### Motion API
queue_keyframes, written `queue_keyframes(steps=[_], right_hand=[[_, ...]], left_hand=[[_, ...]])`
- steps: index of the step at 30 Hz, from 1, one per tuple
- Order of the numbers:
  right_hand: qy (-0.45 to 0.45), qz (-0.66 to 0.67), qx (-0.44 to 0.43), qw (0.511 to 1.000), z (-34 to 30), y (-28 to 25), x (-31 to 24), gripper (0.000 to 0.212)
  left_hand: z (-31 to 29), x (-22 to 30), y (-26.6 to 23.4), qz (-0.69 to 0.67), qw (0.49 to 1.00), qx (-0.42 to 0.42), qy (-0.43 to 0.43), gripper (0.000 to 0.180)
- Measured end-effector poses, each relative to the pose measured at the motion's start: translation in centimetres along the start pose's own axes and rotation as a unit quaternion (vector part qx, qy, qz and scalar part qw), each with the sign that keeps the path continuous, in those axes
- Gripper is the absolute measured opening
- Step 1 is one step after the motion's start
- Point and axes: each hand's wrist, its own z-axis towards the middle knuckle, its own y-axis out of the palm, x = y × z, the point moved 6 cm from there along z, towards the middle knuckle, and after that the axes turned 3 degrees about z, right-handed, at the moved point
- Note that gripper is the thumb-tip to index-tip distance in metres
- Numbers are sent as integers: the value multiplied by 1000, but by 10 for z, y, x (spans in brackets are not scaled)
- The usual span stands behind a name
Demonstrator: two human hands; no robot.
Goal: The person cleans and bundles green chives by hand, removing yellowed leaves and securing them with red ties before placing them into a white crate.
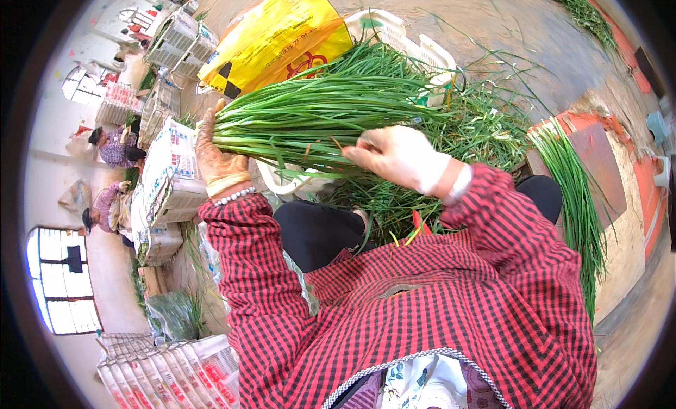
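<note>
My left hand is wrapped round the pale stem ends of a thick bunch of garlic chives. The long green leaves stretch to the right, held up above my knees. Beside the lower edge of that bunch, my right hand has its fingertips pinched together. A thin brownish leaf tip shows close to them, but what sits in the pinch is too small to make out. Both hands look covered by light gloves. More loose chives lie behind the bunch, in a white plastic crate.
Behind the bunch stands a yellow printed bag. Loose leaves and trimmings are heaped on the floor. Another bundle of chives lies across a board at my right. Filled white crates and two people are at the left.
</note>
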Motion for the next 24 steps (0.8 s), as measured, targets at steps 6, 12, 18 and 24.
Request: queue_keyframes(steps=[6, 12, 18, 24], right_hand=[[39, 217, -57, 974, 2, 22, 17, 33], [126, 27, -162, 978, -84, -9, 109, 25], [81, -357, -60, 929, -99, -49, 151, 24], [-332, -226, 174, 899, -31, -13, -51, 43]], left_hand=[[-5, -11, 7, -22, 999, -19, -20, 36], [2, 9, -29, -63, 998, -13, -18, 33], [-1, 6, -31, -70, 996, 58, 2, 30], [-14, -24, 16, -25, 999, 15, -37, 34]])
